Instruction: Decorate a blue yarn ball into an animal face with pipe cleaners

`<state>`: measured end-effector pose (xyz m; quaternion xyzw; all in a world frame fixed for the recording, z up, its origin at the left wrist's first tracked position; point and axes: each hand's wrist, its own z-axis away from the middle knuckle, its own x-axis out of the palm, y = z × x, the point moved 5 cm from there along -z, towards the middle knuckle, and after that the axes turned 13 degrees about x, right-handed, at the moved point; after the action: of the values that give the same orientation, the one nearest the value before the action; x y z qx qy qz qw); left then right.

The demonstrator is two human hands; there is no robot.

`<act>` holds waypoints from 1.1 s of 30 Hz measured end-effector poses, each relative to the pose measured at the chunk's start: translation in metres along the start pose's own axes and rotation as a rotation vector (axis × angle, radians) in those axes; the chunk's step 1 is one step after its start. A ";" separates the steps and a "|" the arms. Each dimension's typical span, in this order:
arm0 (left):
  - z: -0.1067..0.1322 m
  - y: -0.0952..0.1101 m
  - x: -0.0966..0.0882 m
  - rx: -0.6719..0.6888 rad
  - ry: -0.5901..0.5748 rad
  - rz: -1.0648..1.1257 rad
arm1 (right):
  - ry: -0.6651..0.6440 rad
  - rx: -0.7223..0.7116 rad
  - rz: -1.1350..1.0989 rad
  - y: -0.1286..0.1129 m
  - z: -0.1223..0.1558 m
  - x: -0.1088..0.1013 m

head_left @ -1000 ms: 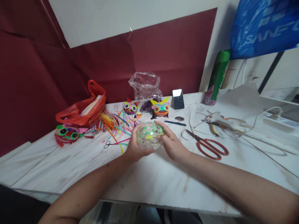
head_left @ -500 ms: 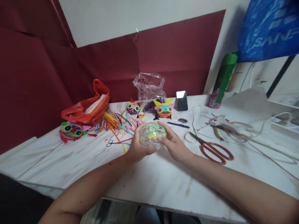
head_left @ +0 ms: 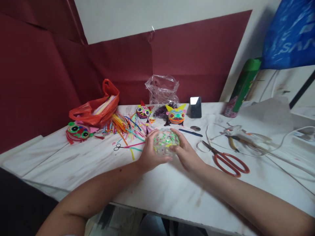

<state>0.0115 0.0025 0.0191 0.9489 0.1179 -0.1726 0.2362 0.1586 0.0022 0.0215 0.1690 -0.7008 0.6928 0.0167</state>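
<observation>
Both my hands hold a clear ball speckled with green, yellow and pink bits, just above the white table. My left hand cups its left side with fingers wrapped round it. My right hand grips its right side, fingers curled over the top. Behind the ball lie coloured paper strips and small black scissors.
Three colourful paper animal heads stand behind: one left, two at centre. An orange bag, a clear plastic bag and a phone sit at the back. Red-handled scissors, a glue gun with cords and a green can lie right.
The view has shifted left, so everything sits further right in the picture. The ball stays between both hands; its speckled pattern shows slightly differently than before.
</observation>
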 end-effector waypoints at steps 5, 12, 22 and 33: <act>-0.001 0.003 0.001 0.103 -0.021 -0.088 | -0.023 0.041 -0.077 0.002 0.002 0.002; -0.002 0.005 0.001 0.147 -0.032 -0.128 | -0.046 0.028 -0.102 0.000 0.003 0.003; -0.005 0.005 0.000 0.048 -0.035 -0.076 | 0.017 -0.063 0.140 0.002 0.001 -0.001; -0.005 0.003 -0.001 -0.087 -0.021 0.050 | 0.036 -0.292 0.414 -0.001 -0.004 -0.007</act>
<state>0.0132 0.0026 0.0246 0.9386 0.0989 -0.1713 0.2825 0.1648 0.0080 0.0205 0.0055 -0.8128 0.5757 -0.0889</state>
